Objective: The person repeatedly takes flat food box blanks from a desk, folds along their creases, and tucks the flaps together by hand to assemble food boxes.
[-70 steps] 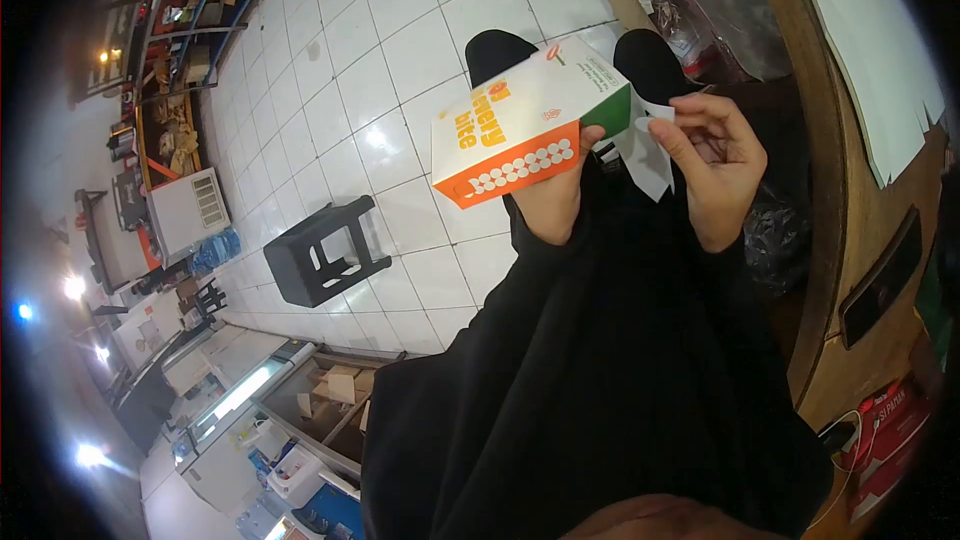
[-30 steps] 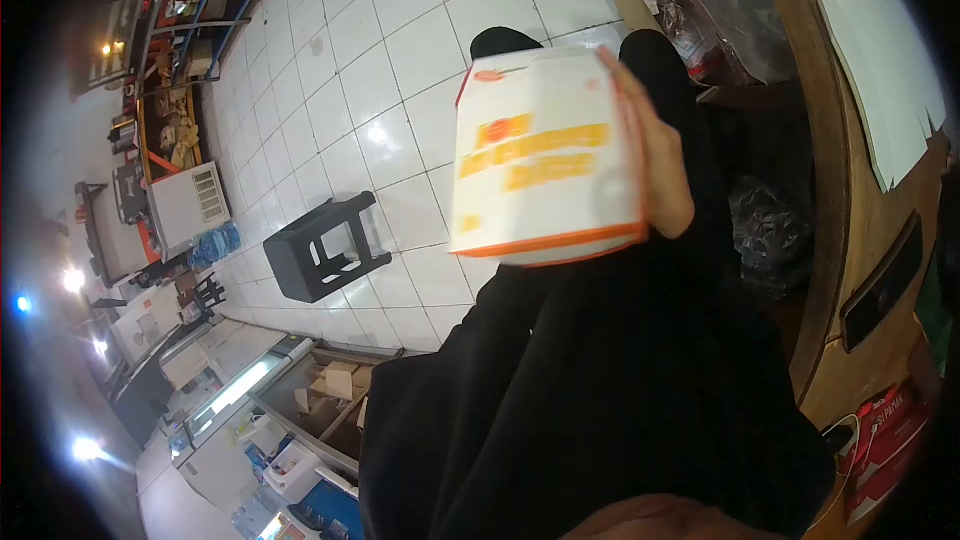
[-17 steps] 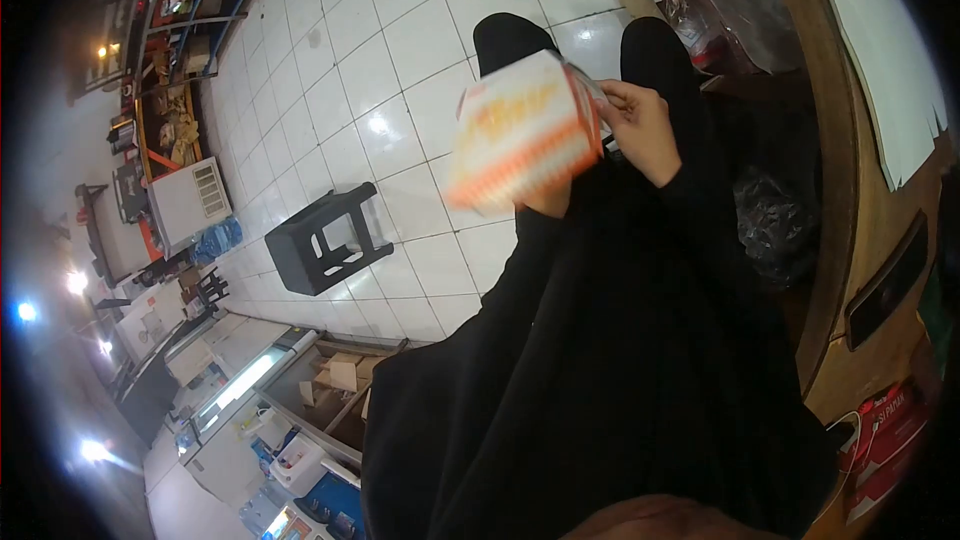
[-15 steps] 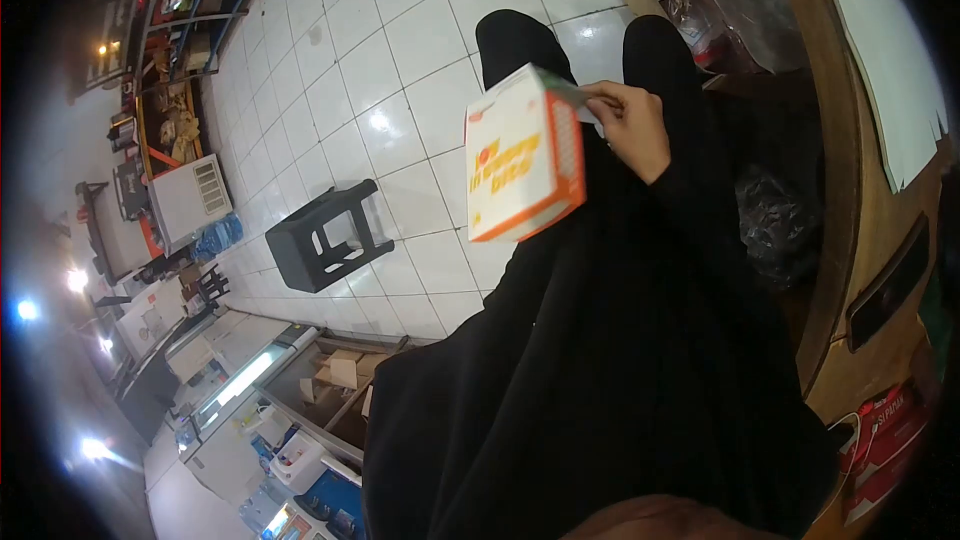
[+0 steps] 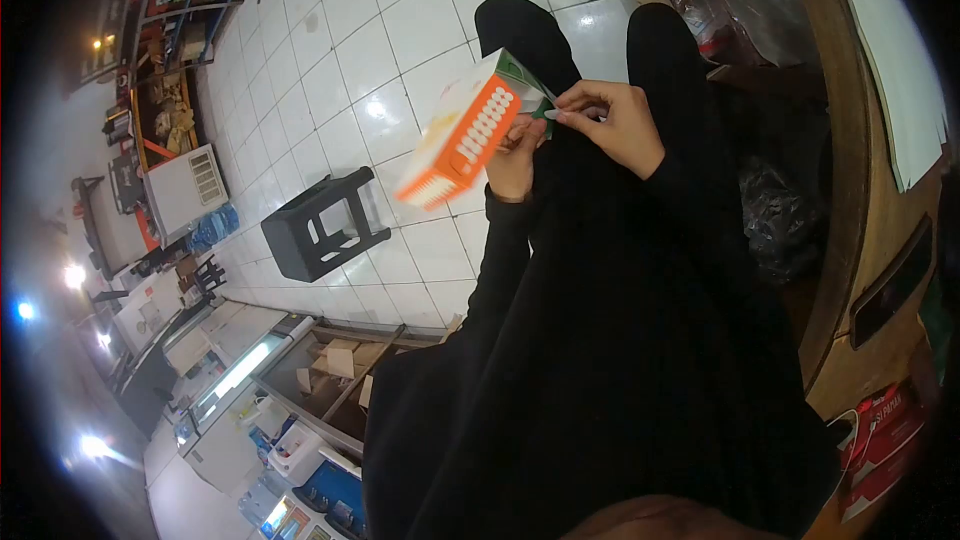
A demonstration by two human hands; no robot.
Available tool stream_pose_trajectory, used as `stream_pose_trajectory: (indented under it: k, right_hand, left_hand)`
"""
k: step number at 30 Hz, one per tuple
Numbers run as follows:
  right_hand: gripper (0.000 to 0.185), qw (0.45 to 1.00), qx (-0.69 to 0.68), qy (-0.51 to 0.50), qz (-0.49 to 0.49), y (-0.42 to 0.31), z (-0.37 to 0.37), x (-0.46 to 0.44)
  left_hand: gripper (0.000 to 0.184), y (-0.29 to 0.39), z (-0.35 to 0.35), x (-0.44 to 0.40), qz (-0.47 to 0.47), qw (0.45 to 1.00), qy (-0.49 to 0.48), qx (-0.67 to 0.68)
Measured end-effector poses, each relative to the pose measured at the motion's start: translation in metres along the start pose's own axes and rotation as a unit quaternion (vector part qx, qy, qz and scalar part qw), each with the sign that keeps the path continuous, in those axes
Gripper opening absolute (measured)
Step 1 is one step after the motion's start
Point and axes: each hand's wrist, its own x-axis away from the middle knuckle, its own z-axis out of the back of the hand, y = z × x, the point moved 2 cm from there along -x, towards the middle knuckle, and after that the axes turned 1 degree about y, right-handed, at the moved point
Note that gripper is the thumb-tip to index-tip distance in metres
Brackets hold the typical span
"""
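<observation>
Near the black-clad left knee (image 5: 522,28), a white, orange and green cardboard box (image 5: 472,130) tilts in the air over the white tiled floor (image 5: 380,50). The right hand (image 5: 618,122) pinches a pale flap edge at its green end between fingers and thumb. The left hand (image 5: 513,162) curls beneath that end; its fingers are partly hidden, so their exact grip cannot be told. A dark grey plastic stool (image 5: 290,233) stands apart.

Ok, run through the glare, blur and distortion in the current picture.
Head view: the lowest lamp flares at left; head view: glare spots the tiled floor; head view: the box looks soft at its lower end, perhaps motion blur; head view: the wooden desk bows, corners darken.
</observation>
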Motion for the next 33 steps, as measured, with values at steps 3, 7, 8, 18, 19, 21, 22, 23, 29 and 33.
stream_pose_trajectory:
  k: [3,7,8,18,19,21,22,23,29,33]
  right_hand:
    - [0.014,1.0,0.003,-0.003,-0.003,0.0,0.003,0.0]
    - [0.013,1.0,0.012,-0.019,0.003,0.001,0.005,0.001]
    - [0.012,1.0,0.008,-0.028,0.004,0.002,0.004,0.001]
    - [0.011,0.999,0.032,-0.02,0.038,-0.007,-0.004,0.003]
    - [0.011,0.999,0.031,-0.021,0.038,-0.004,-0.004,0.002]
    - [0.01,1.0,0.004,-0.011,0.019,0.001,-0.003,0.0]
    - [0.01,1.0,0.004,-0.012,0.019,0.002,-0.004,0.0]
    - [0.011,0.999,0.022,0.0,0.024,0.001,-0.004,0.001]
    - [0.01,0.998,0.053,0.024,0.032,-0.003,-0.001,0.003]
    - [0.01,0.998,0.037,0.026,0.043,0.0,-0.002,0.002]
  left_hand:
    - [0.009,0.005,-0.003,0.001,-0.013,0.998,-0.069,0.004]
    - [0.012,0.017,-0.011,0.005,0.023,0.998,-0.057,0.002]
    - [0.014,0.017,-0.012,0.005,0.032,0.998,-0.06,-0.005]
    - [0.02,0.018,-0.01,0.008,0.015,0.999,-0.033,0.02]
    - [0.017,0.017,-0.01,0.007,0.029,0.999,-0.022,0.022]
    - [0.014,0.013,-0.007,0.007,0.042,0.999,-0.009,0.022]
    - [0.012,0.009,-0.004,0.007,0.041,0.999,-0.009,0.027]
    - [0.009,0.006,-0.004,0.006,0.039,0.999,-0.009,0.033]
    - [0.008,-0.002,-0.006,0.002,0.02,0.998,-0.033,0.059]
    - [0.007,-0.004,-0.006,0.001,0.015,0.995,-0.059,0.077]
